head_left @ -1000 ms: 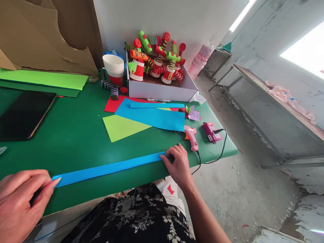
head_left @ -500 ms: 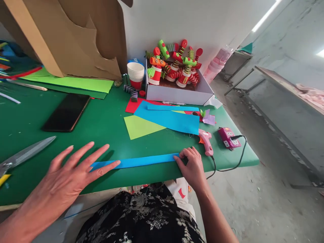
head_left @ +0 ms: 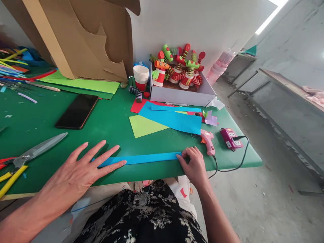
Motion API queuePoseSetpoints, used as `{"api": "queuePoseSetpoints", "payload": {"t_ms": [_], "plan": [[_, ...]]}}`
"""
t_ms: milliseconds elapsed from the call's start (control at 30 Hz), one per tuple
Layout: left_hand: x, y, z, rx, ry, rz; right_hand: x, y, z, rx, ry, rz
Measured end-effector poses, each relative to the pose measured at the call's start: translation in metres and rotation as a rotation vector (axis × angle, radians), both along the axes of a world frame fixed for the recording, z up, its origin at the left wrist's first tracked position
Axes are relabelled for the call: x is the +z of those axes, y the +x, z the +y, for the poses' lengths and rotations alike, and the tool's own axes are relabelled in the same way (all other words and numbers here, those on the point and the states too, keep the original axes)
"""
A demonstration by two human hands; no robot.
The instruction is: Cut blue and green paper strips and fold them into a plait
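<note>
A long blue paper strip (head_left: 152,158) lies flat on the green table (head_left: 108,131), close to its front edge. My left hand (head_left: 86,165) rests over the strip's left end with fingers spread flat, partly hiding it. At the strip's right end, my right hand (head_left: 193,165) is closed, thumb and fingers pinching the paper. Beyond the strip lie a wide blue paper sheet (head_left: 174,120), a second narrow blue strip (head_left: 174,108) and a light green paper piece (head_left: 144,126).
Scissors (head_left: 35,152) lie at left, below a phone (head_left: 77,111). A pink glue gun (head_left: 208,141) and a purple power adapter (head_left: 231,139) with a black cord sit at right. Paper cups (head_left: 140,76) stand beside a white box (head_left: 182,96) of paper figures. Cardboard (head_left: 101,50) leans behind.
The view has shifted slightly left, bringing more of the scissors into sight. Both hands keep nearly the same places on the blue strip.
</note>
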State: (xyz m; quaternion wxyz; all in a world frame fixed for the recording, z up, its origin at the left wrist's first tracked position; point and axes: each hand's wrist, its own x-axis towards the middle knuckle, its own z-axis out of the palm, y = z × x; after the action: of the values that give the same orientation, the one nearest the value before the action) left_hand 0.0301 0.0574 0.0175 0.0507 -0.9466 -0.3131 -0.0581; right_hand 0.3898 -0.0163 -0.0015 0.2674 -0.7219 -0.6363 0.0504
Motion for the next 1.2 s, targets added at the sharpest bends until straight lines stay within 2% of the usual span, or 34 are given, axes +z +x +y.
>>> {"api": "queuePoseSetpoints", "payload": {"t_ms": [133, 233, 433, 767, 1000, 1133, 1200], "plan": [[0.003, 0.002, -0.002, 0.002, 0.002, -0.054, -0.001, 0.001, -0.002, -0.037, -0.003, 0.005], [0.006, 0.002, -0.002, -0.015, 0.025, -0.062, 0.003, -0.002, -0.004, -0.034, 0.021, -0.079], [0.006, 0.001, 0.001, -0.089, 0.113, -0.060, 0.017, -0.005, -0.001, 0.326, -0.086, -0.424], [0.001, -0.001, 0.001, -0.066, 0.062, -0.107, 0.040, -0.011, 0.010, 0.717, -0.111, -0.645], [0.003, -0.001, 0.002, -0.100, 0.148, -0.071, 0.039, -0.009, 0.006, 0.730, -0.168, -0.713], [0.005, -0.006, -0.004, -0.069, 0.127, -0.123, 0.035, -0.007, 0.001, 0.710, -0.186, -0.673], [0.006, 0.002, -0.010, -0.069, 0.106, -0.137, 0.033, -0.007, -0.001, 0.707, -0.180, -0.656]]}}
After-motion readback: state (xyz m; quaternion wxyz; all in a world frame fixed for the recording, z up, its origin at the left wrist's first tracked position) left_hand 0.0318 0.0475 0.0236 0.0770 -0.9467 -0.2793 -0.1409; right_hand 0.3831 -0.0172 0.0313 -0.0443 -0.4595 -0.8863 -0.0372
